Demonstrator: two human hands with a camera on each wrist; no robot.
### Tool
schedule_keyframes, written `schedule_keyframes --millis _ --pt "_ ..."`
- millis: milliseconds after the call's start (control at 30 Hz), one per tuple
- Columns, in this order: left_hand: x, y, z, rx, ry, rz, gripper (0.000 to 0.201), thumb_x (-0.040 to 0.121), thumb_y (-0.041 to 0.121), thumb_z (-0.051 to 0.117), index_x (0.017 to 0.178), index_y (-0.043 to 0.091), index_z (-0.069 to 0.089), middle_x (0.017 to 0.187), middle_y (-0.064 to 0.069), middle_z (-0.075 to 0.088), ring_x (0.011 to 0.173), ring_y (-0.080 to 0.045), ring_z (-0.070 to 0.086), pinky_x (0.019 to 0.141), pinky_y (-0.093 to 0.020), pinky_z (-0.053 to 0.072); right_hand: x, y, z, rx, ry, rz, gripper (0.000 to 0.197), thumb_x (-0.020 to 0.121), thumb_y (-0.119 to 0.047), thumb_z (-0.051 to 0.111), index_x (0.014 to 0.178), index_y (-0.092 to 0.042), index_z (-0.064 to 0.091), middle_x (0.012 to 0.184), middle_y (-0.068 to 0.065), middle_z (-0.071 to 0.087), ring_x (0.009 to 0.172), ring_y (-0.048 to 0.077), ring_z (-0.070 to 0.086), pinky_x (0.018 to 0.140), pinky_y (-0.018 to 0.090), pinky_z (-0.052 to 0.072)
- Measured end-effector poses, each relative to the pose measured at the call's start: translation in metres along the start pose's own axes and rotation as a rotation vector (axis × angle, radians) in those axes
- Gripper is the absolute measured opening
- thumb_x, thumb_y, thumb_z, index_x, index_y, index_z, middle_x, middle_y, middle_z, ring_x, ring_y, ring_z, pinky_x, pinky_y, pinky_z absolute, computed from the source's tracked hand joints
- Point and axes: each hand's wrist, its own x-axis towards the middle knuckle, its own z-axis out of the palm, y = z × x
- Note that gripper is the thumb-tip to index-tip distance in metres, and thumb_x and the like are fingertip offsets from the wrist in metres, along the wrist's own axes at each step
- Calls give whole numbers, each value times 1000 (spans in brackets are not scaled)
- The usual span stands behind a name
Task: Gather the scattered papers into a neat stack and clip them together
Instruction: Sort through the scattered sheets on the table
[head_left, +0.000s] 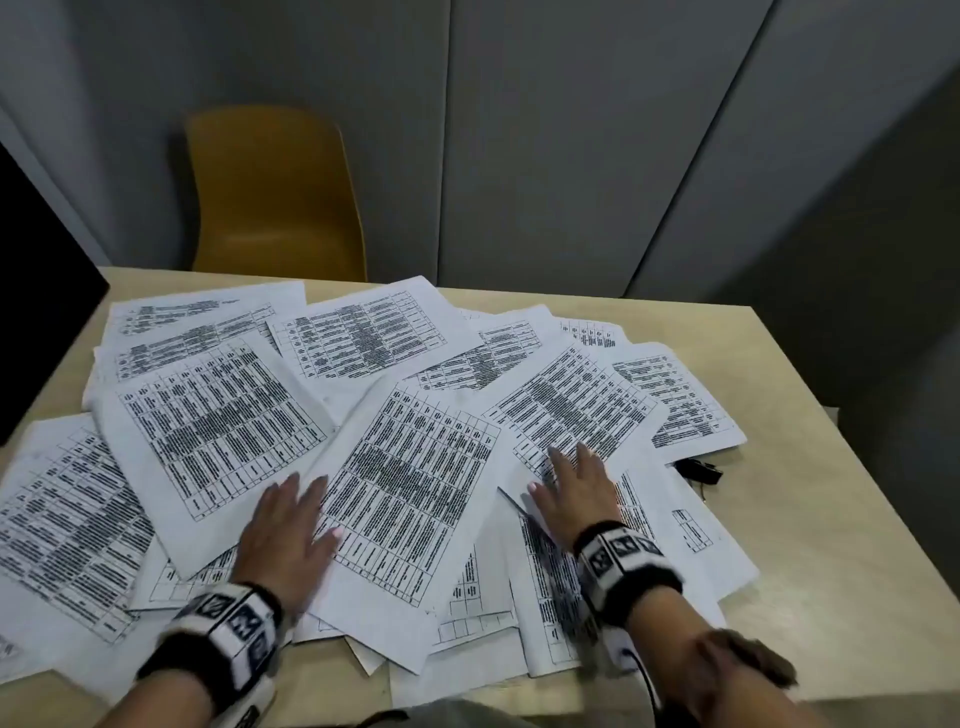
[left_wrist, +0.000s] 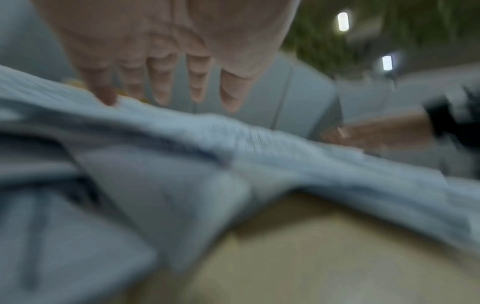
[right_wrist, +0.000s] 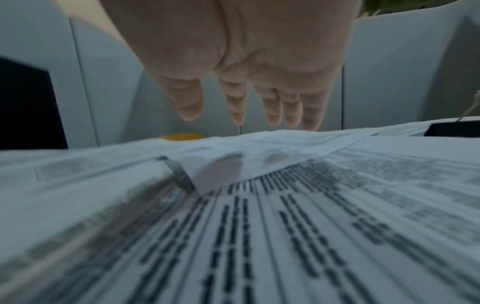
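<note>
Head view: the left hand (head_left: 288, 525) and right hand (head_left: 574, 493) both lie palm-down over the papers (head_left: 415, 467), fingers straight and spread, holding nothing. In the left wrist view the fingers (left_wrist: 161, 82) are extended, with one fingertip touching a sheet; the right wrist view shows the fingers (right_wrist: 236, 98) straight, just above the top sheet. The sheets are printed with tables and lie fanned and overlapping across most of the table (head_left: 810, 519). A black clip (head_left: 698, 470) rests on the table just beside their right edge.

Handling, as judged: single sheets are light, limp and slide easily over one another. Flat palms should sweep them inward; then take hold at opposite edges of the pile, not at one corner, to square it.

Both forearms reach forward, wrists low.
</note>
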Motion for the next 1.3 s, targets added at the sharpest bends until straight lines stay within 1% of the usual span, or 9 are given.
schedule_keyframes --millis 133,233,367,500,700,1000,1133,1233,1300 --pt "-5 26 21 284 -246 -89 73 93 57 24 147 27 -16 155 -6 -27 142 -31 -25 115 -51 -6 -3 -11 16 -216 -222 -84 67 92 -58 26 148 -28 5 157 10 -11 145 33 -7 116 50 1" --pt "-5 31 28 301 -269 -118 75 93 57 25 147 27 -16 155 -7 -27 142 -32 -24 114 -53 -6 -24 -11 26 -257 -223 -248 67 90 -58 27 147 -28 8 157 4 -11 145 28 -9 113 46 -5" --pt "-5 38 23 156 -119 -118 69 93 51 37 149 30 4 160 -4 -7 146 -29 -6 117 -46 4 -38 -14 17 -76 -243 -416 53 88 -54 31 131 -27 45 157 -2 15 145 20 10 119 47 4" --pt "-1 34 17 -6 41 -209 72 91 42 47 149 24 9 159 -8 7 145 -28 6 116 -46 15 -14 -1 3 138 121 -12 57 91 -41 46 142 -21 31 153 10 25 141 26 22 118 40 17" --pt "-6 45 29 39 -14 -233 73 91 46 43 149 29 1 160 -5 -1 146 -27 2 117 -46 11 -6 -26 20 66 -156 -2 73 92 -50 40 149 -23 1 158 6 7 145 27 7 117 48 5" --pt "10 23 1 -87 172 -167 69 88 34 56 147 21 22 152 -8 30 139 -31 24 110 -49 27 -23 -52 9 796 -22 281 84 85 -9 63 147 -24 8 152 13 26 134 29 36 103 33 37" --pt "28 -3 -19 132 -104 -272 71 94 50 36 150 27 -1 160 -4 -9 145 -32 -7 115 -52 8 -19 -38 16 809 -55 424 58 83 -14 64 134 -1 41 127 20 56 114 34 56 100 47 45" --pt "18 -11 -14 243 -297 -165 68 95 53 24 148 30 -11 156 -2 -24 144 -30 -17 115 -50 0 -20 -31 13 827 -44 395 23 84 -7 61 106 -1 54 88 8 64 90 31 61 87 42 51" --pt "6 -14 -9 288 -342 -45 65 96 53 23 148 32 -9 155 1 -25 144 -27 -17 115 -49 -1 -18 -27 10 891 -64 389 20 85 -5 61 103 -3 53 90 9 64 90 30 61 84 41 51"
